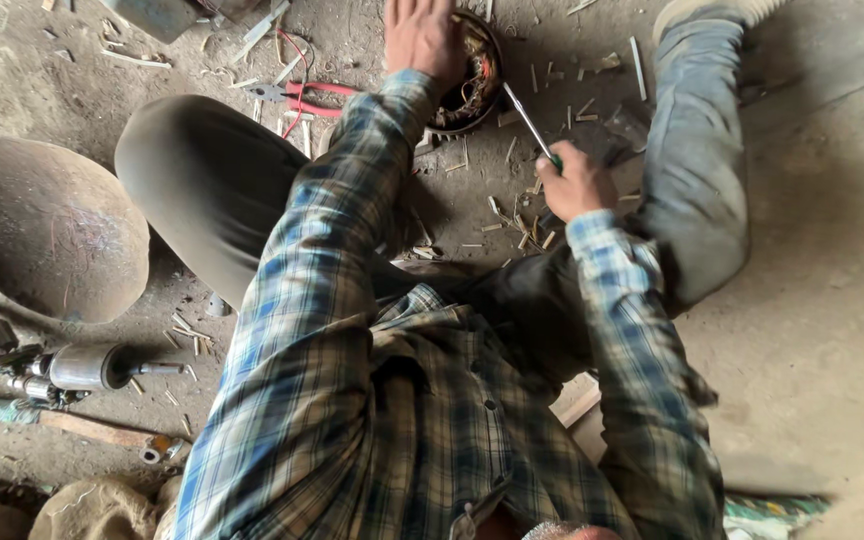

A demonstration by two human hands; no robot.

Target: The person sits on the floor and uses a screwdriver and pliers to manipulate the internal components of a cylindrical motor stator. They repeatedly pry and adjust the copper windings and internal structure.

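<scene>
My left hand [420,36] rests flat on top of a round motor stator [470,82] with copper windings, which lies on the dirt floor between my knees. My right hand [579,183] is closed around the handle of a screwdriver [526,118]. Its thin metal shaft slants up and to the left, with the tip close to the stator's right edge. Both arms are in blue and tan plaid sleeves.
Red-handled pliers [304,96] lie left of the stator. Small wooden slivers [518,222] are scattered around my right hand. A rusty domed metal cover [47,230] sits at the left, with a small motor armature and shaft parts [82,366] below it. My bent knees flank the work spot.
</scene>
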